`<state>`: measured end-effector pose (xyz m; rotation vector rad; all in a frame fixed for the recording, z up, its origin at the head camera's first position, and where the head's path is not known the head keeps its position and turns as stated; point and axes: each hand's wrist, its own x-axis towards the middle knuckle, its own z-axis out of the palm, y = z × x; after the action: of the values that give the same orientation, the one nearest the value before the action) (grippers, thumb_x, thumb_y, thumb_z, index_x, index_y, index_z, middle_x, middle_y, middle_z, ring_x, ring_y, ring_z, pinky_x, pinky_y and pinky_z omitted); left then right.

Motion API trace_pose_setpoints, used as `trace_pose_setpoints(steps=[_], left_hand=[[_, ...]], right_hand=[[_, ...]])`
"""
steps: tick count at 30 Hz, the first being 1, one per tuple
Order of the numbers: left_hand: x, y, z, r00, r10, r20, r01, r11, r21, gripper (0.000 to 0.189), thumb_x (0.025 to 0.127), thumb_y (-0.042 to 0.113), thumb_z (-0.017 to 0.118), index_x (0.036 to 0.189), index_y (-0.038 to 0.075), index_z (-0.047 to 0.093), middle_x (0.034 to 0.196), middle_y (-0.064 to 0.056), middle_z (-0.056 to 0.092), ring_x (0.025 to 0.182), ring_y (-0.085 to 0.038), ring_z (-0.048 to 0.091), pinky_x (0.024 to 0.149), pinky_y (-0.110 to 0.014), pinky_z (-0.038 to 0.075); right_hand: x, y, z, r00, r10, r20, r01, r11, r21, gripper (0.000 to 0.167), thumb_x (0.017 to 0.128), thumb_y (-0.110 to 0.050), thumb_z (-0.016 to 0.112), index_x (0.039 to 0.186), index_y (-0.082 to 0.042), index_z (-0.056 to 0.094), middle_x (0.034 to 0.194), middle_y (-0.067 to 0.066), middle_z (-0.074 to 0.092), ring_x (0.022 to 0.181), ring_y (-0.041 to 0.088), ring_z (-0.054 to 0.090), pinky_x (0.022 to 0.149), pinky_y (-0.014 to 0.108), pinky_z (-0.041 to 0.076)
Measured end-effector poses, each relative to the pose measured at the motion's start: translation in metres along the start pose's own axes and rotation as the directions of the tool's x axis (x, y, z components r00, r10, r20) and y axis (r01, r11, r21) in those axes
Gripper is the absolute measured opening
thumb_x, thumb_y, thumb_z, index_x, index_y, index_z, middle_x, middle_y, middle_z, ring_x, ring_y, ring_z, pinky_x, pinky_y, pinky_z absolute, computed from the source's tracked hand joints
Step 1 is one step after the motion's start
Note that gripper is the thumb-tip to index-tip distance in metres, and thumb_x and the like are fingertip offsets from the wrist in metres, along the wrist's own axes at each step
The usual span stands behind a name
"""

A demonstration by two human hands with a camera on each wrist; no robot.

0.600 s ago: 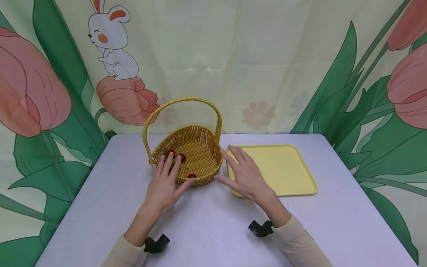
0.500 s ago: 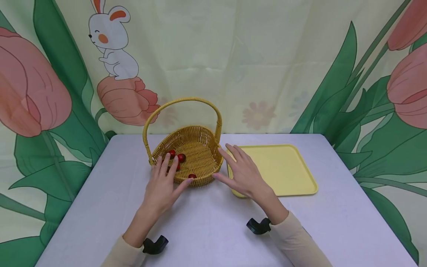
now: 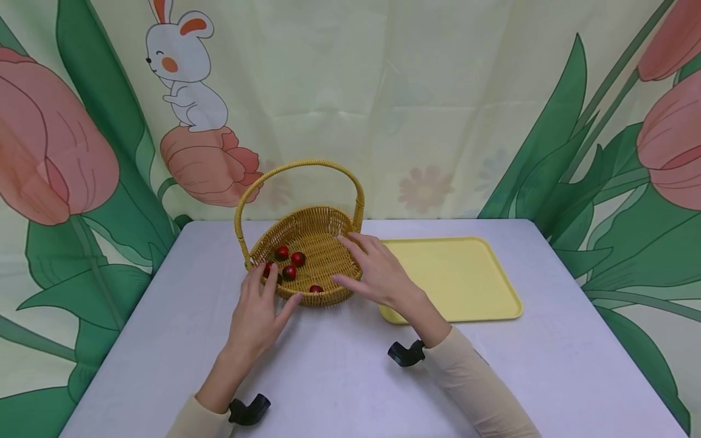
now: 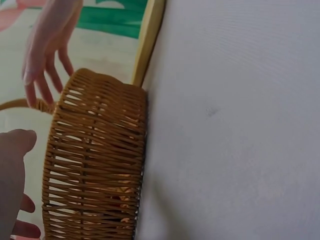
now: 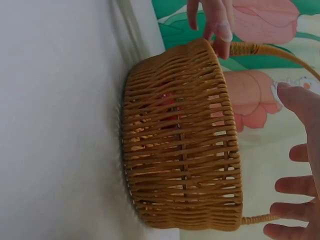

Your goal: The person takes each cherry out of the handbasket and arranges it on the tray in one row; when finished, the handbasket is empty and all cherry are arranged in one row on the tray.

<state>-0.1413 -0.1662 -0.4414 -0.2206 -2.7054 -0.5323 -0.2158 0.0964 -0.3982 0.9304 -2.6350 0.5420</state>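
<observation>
A woven wicker basket (image 3: 328,298) with a tall arched handle stands left of the table's middle. Several shiny, dark red, round fruits (image 3: 298,259) lie inside, mostly toward its left. My left hand (image 3: 254,319) is at the front left rim, fingers extended and overlapping the fruit nearest that edge in the head view. Over the right side of the basket reaches my right hand (image 3: 383,274), its fingers spread and holding nothing. In the right wrist view, the left fingertips (image 5: 223,33) are right at the rim beside the handle's base. Through the weave (image 5: 180,140) some red shows.
A shallow yellow tray (image 3: 454,280) lies to the right of the basket, partly behind the right hand and forearm. A white cloth covers the table (image 3: 339,377). Behind it hangs a curtain (image 3: 438,109) printed with tulips and a rabbit.
My right hand has moved left, from beside the basket to over its right side. The left hand has drawn back a little to the lower left, uncovering more of the red fruits.
</observation>
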Motion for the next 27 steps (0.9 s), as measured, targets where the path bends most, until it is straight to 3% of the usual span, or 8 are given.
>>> trace_pose_setpoints(steps=[6,13,23,27], left_hand=[[-0.003,-0.004,0.007,0.998,-0.055,-0.028,0.054,0.998,-0.025,0.080,0.094,0.048,0.063,0.147,-0.008,0.041,0.149,-0.031,0.037,0.140,-0.046,0.035,0.104,-0.061,0.044],[-0.007,-0.006,0.019,0.982,-0.074,-0.173,0.062,0.995,-0.077,0.072,0.092,0.039,0.068,0.137,-0.014,0.050,0.141,-0.034,0.044,0.133,-0.048,0.043,0.100,-0.061,0.046],[-0.006,-0.008,0.024,0.961,-0.093,-0.260,0.067,0.992,-0.109,0.066,0.090,0.039,0.069,0.130,-0.013,0.057,0.136,-0.030,0.050,0.127,-0.045,0.050,0.098,-0.059,0.048],[-0.003,-0.008,0.023,0.959,-0.104,-0.264,0.066,0.987,-0.149,0.062,0.091,0.038,0.069,0.127,-0.010,0.059,0.135,-0.029,0.050,0.126,-0.045,0.051,0.096,-0.059,0.049]], right_hand=[[0.013,-0.004,0.011,0.999,0.004,0.043,-0.005,1.000,0.030,0.080,0.090,-0.063,0.060,0.153,-0.018,0.041,0.150,0.010,0.048,0.136,0.029,0.048,0.109,0.046,0.044],[0.023,-0.006,0.022,0.993,0.005,0.121,-0.013,0.998,0.065,0.079,0.091,-0.061,0.062,0.153,-0.017,0.041,0.150,0.010,0.048,0.136,0.030,0.048,0.110,0.047,0.043],[0.043,-0.010,0.036,0.966,-0.010,0.257,-0.016,0.995,0.101,0.072,0.094,-0.048,0.066,0.151,-0.011,0.042,0.149,0.016,0.048,0.136,0.034,0.049,0.110,0.047,0.044],[0.053,-0.013,0.039,0.950,-0.024,0.310,-0.012,0.993,0.114,0.070,0.093,-0.045,0.068,0.149,-0.009,0.045,0.147,0.015,0.050,0.136,0.031,0.049,0.111,0.043,0.044]])
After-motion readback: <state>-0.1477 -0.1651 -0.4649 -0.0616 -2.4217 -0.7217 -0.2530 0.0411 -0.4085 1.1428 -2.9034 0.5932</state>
